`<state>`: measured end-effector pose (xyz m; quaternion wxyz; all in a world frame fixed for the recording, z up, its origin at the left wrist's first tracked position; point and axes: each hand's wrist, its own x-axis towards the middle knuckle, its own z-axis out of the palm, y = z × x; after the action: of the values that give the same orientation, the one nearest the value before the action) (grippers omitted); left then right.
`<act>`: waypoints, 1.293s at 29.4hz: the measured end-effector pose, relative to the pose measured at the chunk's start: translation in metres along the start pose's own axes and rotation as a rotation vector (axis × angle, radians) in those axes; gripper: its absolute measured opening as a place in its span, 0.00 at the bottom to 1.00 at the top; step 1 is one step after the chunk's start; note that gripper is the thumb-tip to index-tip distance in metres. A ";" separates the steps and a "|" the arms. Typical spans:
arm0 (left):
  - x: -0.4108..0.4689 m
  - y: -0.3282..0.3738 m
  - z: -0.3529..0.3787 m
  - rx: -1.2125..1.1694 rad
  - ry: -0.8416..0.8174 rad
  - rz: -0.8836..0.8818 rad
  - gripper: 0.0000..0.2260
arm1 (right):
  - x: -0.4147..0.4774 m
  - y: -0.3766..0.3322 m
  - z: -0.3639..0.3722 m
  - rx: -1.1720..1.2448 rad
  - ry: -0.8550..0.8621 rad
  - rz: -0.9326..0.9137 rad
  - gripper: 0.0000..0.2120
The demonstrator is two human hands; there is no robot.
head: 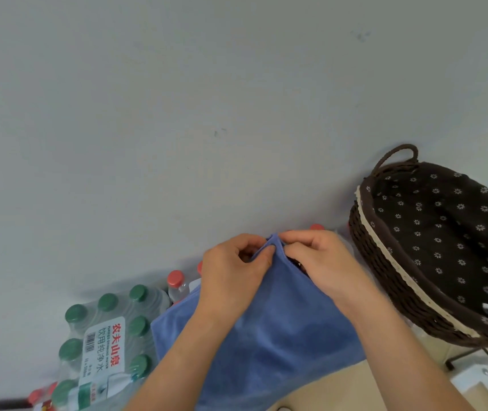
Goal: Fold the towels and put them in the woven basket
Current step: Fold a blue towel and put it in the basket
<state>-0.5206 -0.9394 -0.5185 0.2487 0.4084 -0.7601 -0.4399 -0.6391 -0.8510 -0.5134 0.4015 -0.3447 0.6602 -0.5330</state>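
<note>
Left hand (234,262) and right hand (315,256) are pinching the top corners of a soft blue terry towel (266,336) together.

The towel is hanging left of the dark-brown woven basket with flowered lining (385,256), seemingly apart from it, and partly covering a shrink-wrapped pack of green-capped water bottles (103,336).

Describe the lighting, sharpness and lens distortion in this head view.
Head view: soft, even light, no glare; the blue towel and both hands fairly sharp; wide-angle bending curves the woven basket at the frame edge; the bottle pack slightly soft.
</note>
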 end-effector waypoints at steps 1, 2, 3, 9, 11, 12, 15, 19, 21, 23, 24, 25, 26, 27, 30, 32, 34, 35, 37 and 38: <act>-0.001 0.001 0.000 -0.003 0.008 -0.004 0.04 | -0.001 0.001 0.001 0.026 0.013 -0.003 0.12; -0.001 0.002 0.000 -0.005 0.018 -0.005 0.04 | -0.001 0.003 0.002 0.064 0.028 -0.008 0.10; -0.002 0.001 0.000 -0.007 0.025 0.000 0.05 | -0.002 0.005 0.002 0.094 0.040 -0.015 0.08; 0.000 -0.020 -0.025 0.232 -0.258 0.035 0.10 | 0.001 -0.003 -0.002 -0.015 0.263 -0.098 0.11; -0.004 -0.037 -0.046 0.517 -0.389 0.051 0.15 | 0.005 -0.005 -0.013 -0.087 0.379 -0.153 0.12; -0.007 -0.046 -0.058 0.630 -0.430 0.051 0.17 | 0.006 -0.006 -0.018 -0.135 0.425 -0.172 0.11; -0.019 -0.069 -0.093 0.854 -0.453 0.004 0.16 | 0.009 -0.007 -0.029 -0.301 0.546 -0.201 0.04; -0.025 -0.083 -0.124 0.819 -0.273 0.223 0.17 | 0.003 -0.011 -0.028 -0.411 0.627 -0.208 0.07; -0.029 -0.087 -0.137 0.834 -0.135 0.398 0.19 | -0.002 -0.012 -0.025 -0.399 0.676 -0.195 0.05; -0.034 -0.088 -0.151 0.768 -0.044 0.406 0.16 | -0.010 -0.018 -0.021 -0.300 0.717 -0.185 0.03; -0.038 -0.083 -0.159 0.674 -0.021 0.359 0.13 | -0.015 -0.021 -0.017 -0.247 0.729 -0.183 0.03; -0.043 -0.079 -0.166 0.539 -0.010 0.292 0.09 | -0.021 -0.024 -0.013 -0.219 0.740 -0.189 0.03; -0.049 -0.076 -0.170 0.383 0.002 0.225 0.08 | -0.026 -0.027 -0.009 -0.222 0.758 -0.198 0.03; -0.055 -0.073 -0.174 0.224 0.013 0.157 0.08 | -0.032 -0.028 -0.004 -0.241 0.785 -0.213 0.03; -0.075 -0.065 -0.182 -0.150 0.050 0.042 0.06 | -0.052 -0.029 0.009 -0.326 0.873 -0.246 0.05; -0.087 -0.061 -0.189 -0.276 0.048 0.044 0.08 | -0.069 -0.031 0.015 -0.368 0.910 -0.241 0.06; -0.097 -0.056 -0.195 -0.337 -0.045 0.067 0.11 | -0.089 -0.035 0.019 -0.411 0.942 -0.248 0.06; -0.103 -0.052 -0.199 -0.355 -0.129 0.090 0.13 | -0.099 -0.037 0.019 -0.427 0.956 -0.264 0.05; -0.114 -0.048 -0.203 -0.363 -0.340 0.152 0.12 | -0.121 -0.041 0.017 -0.464 0.986 -0.280 0.04; -0.119 -0.046 -0.203 -0.355 -0.448 0.178 0.10 | -0.130 -0.045 0.017 -0.475 1.005 -0.283 0.04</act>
<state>-0.2877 -0.9464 -0.4615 0.1800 0.1834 -0.7400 -0.6217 -0.5658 -0.7523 -0.4502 -0.1255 -0.2146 0.8190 -0.5172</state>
